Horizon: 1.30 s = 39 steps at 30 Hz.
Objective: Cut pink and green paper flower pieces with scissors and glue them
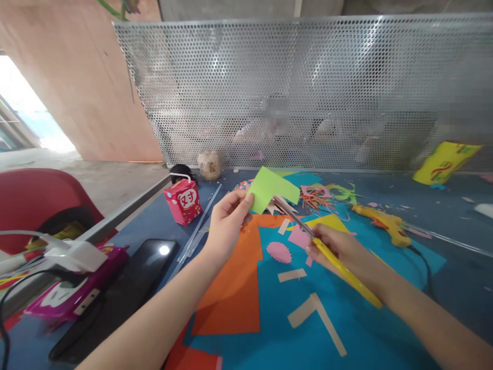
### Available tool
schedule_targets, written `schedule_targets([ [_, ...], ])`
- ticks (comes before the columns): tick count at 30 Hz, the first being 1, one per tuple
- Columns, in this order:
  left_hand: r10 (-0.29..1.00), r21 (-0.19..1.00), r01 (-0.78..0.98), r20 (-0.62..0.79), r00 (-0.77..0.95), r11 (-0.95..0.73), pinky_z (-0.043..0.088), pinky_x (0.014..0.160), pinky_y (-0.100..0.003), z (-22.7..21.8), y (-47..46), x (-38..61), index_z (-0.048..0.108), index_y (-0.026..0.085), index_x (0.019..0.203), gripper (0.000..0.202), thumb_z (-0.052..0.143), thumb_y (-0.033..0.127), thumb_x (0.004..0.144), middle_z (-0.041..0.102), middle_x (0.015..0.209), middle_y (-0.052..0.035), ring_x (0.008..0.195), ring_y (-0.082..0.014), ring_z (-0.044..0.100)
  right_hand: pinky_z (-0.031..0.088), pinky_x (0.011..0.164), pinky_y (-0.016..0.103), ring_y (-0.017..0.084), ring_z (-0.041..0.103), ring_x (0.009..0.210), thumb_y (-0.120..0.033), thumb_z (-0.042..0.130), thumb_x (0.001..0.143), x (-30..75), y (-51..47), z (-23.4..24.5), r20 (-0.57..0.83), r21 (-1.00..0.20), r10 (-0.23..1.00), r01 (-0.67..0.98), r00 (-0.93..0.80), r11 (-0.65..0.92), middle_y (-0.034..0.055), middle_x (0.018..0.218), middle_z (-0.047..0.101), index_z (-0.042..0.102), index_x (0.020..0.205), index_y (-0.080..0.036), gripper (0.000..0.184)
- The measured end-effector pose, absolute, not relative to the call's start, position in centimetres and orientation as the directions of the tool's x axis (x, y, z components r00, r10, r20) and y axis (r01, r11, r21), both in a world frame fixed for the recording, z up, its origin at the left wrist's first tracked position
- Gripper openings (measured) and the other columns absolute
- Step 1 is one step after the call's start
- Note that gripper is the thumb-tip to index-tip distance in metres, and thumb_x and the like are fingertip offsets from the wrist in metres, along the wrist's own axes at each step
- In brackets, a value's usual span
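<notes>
My left hand (227,221) pinches the left edge of a light green piece of paper (265,186), held up above the table. In my right hand (335,246) is a pair of scissors with yellow handles (344,272), its blades pointing up and left to the paper's lower edge. Whether the blades are open around the paper I cannot tell. Below my hands lie a large orange sheet (231,288) and a blue sheet (277,313). On the blue sheet rest a pink scalloped oval (279,253), beige strips (291,276) and a bent beige piece (327,318).
A perforated metal screen (239,72) stands at the back. Left are a red drink carton (183,201), a black phone (127,293), clear sticks (198,231) and a purple power strip (77,293). A yellow glue gun (389,223) and yellow packet (444,162) lie right.
</notes>
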<state>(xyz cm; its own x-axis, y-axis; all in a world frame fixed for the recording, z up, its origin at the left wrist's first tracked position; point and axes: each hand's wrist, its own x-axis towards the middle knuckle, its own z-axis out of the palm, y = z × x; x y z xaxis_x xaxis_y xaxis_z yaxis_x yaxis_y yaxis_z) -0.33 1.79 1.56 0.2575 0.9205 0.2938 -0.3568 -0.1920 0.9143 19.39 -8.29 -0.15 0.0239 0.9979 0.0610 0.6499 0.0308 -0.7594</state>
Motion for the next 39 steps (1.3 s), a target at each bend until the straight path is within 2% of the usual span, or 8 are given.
schedule_targets([
  [3, 0.896, 0.935, -0.3, 0.289, 0.336, -0.188, 0.028, 0.044, -0.02, 1.4, 1.8, -0.5, 0.059, 0.017, 0.071, 0.024, 0.067, 0.039, 0.073, 0.047, 0.057, 0.0041, 0.048, -0.0058, 0.04, 0.045, 0.058, 0.032, 0.019, 0.053, 0.064, -0.048, 0.058, 0.076, 19.2, -8.3, 0.2, 0.066, -0.809, 0.996, 0.588, 0.066, 0.015, -0.0015, 0.07, 0.05, 0.047, 0.079, -0.025, 0.025],
  [7, 0.88, 0.951, -0.225, 0.287, 0.378, -0.213, 0.027, 0.044, -0.02, 1.6, 1.6, -0.5, 0.059, 0.016, 0.068, 0.025, 0.066, 0.04, 0.073, 0.046, 0.054, 0.004, 0.047, -0.0061, 0.039, 0.039, 0.051, 0.028, 0.015, 0.044, 0.056, -0.05, 0.06, 0.074, 19.0, -8.3, 0.3, 0.066, -0.814, 0.994, 0.581, 0.083, 0.005, -0.0049, 0.061, 0.04, 0.042, 0.068, -0.025, 0.032],
  [16, 0.875, 0.973, -0.026, 0.219, 0.431, -0.23, 0.028, 0.042, -0.019, 2.1, 1.7, -0.8, 0.062, 0.015, 0.072, 0.026, 0.063, 0.041, 0.074, 0.044, 0.049, 0.0046, 0.046, -0.0064, 0.039, 0.044, 0.056, 0.027, 0.015, 0.049, 0.061, -0.042, 0.06, 0.075, 19.5, -8.1, -0.6, 0.058, -0.873, 0.994, 0.487, 0.094, 0.005, -0.003, 0.068, 0.042, 0.046, 0.076, -0.023, 0.023],
  [24, 0.888, 0.975, 0.02, 0.192, 0.417, -0.221, 0.03, 0.042, -0.019, 2.2, 1.8, -0.9, 0.063, 0.015, 0.073, 0.027, 0.063, 0.042, 0.073, 0.046, 0.049, 0.0045, 0.045, -0.0065, 0.04, 0.031, 0.047, 0.022, 0.009, 0.032, 0.052, -0.043, 0.065, 0.072, 18.7, -8.6, 1.1, 0.019, -0.848, 0.995, 0.53, 0.094, -0.034, -0.0075, 0.059, 0.032, 0.043, 0.065, -0.022, 0.032],
  [27, 0.885, 0.975, 0.017, 0.195, 0.422, -0.223, 0.031, 0.042, -0.019, 2.1, 1.8, -1.0, 0.063, 0.015, 0.072, 0.027, 0.063, 0.042, 0.073, 0.046, 0.049, 0.0045, 0.046, -0.0069, 0.042, 0.03, 0.043, 0.022, 0.009, 0.037, 0.047, -0.044, 0.064, 0.073, 18.7, -8.8, 1.5, -0.028, -0.84, 0.993, 0.536, 0.117, -0.086, -0.0083, 0.055, 0.031, 0.043, 0.066, -0.022, 0.031],
  [30, 0.877, 0.973, 0.022, 0.197, 0.439, -0.23, 0.029, 0.042, -0.019, 2.1, 1.8, -0.9, 0.063, 0.015, 0.073, 0.026, 0.063, 0.041, 0.074, 0.046, 0.049, 0.0043, 0.046, -0.0072, 0.042, 0.031, 0.037, 0.022, 0.009, 0.041, 0.042, -0.048, 0.062, 0.074, 18.7, -8.8, 1.5, -0.079, -0.823, 0.99, 0.553, 0.121, -0.133, -0.008, 0.054, 0.036, 0.047, 0.072, -0.022, 0.029],
  [35, 0.812, 0.959, 0.04, 0.216, 0.542, -0.281, 0.028, 0.046, -0.021, 2.4, 1.4, -0.7, 0.059, 0.014, 0.062, 0.025, 0.061, 0.035, 0.075, 0.047, 0.052, 0.003, 0.049, -0.0065, 0.038, 0.039, 0.04, 0.023, 0.01, 0.043, 0.044, -0.05, 0.062, 0.074, 19.0, -8.4, 0.7, -0.033, -0.799, 0.991, 0.593, 0.131, -0.105, -0.0065, 0.058, 0.043, 0.048, 0.077, -0.023, 0.03],
  [39, 0.794, 0.949, 0.054, 0.226, 0.564, -0.309, 0.03, 0.05, -0.022, 2.3, 1.2, -0.5, 0.054, 0.015, 0.056, 0.029, 0.059, 0.034, 0.077, 0.044, 0.051, 0.0034, 0.05, -0.0071, 0.037, 0.039, 0.04, 0.023, 0.012, 0.046, 0.046, -0.049, 0.064, 0.073, 18.8, -8.4, 0.5, -0.03, -0.804, 0.987, 0.584, 0.155, -0.116, -0.0062, 0.057, 0.045, 0.048, 0.076, -0.024, 0.03],
])
